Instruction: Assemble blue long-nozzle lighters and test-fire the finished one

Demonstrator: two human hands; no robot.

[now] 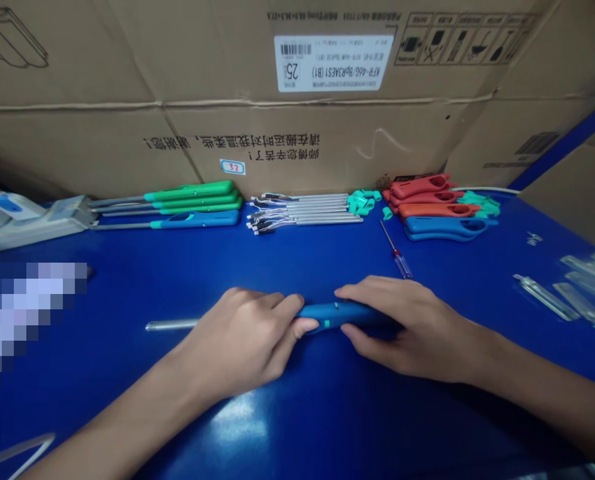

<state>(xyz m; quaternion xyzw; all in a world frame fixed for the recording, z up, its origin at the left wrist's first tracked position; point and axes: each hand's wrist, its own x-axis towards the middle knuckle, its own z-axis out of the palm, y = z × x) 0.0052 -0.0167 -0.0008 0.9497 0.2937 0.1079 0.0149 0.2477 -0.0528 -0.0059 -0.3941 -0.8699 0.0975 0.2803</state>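
Slackening of the left hand [247, 330] could let the blue handle [336, 316] twist, swinging its metal tube [171, 325] aside; an uneven push from the right hand [422, 327] might tip it against the blue table [317, 427]. The handle lies crosswise between both hands, with the screwdriver [402, 263] beyond the right one. The left hand bends over its front end, thumb and forefinger pinching it. The right arches over the back end, thumb and forefinger to either side; how firmly its hidden fingers hold, I cannot tell.
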